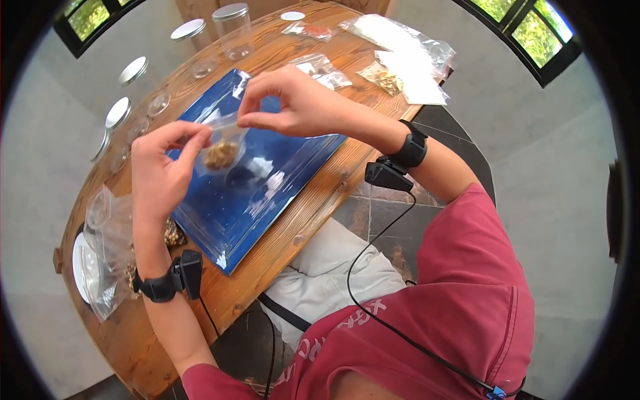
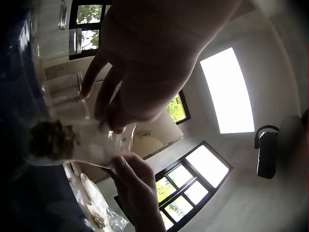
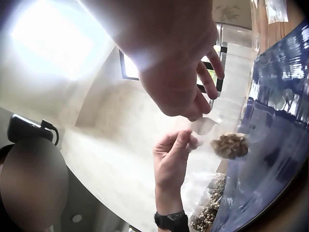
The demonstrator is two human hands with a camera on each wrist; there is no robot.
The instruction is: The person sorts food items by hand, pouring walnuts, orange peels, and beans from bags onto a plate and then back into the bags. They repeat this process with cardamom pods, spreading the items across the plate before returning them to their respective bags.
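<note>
A small clear plastic bag with brownish-yellow pieces (image 1: 221,155) at its bottom hangs above the blue tray (image 1: 230,227). My left hand (image 1: 160,170) pinches one top corner of it between thumb and fingertips. The opposite corner is pinched by my right hand (image 1: 293,103), whose other fingers are loosely bent. In the left wrist view the pieces (image 2: 52,140) lie at the bag's low end, with the bag stretched between both hands. The right wrist view shows the pieces (image 3: 231,146) over the tray. Whether the bag's mouth is sealed cannot be told.
Glass jars (image 1: 233,40) and silver lids (image 1: 133,70) line the table's far left edge. Bags of pale and golden material (image 1: 383,77) lie at the back right. Near my left forearm are a large clear bag (image 1: 107,247) and speckled pebble-like pieces (image 1: 175,233).
</note>
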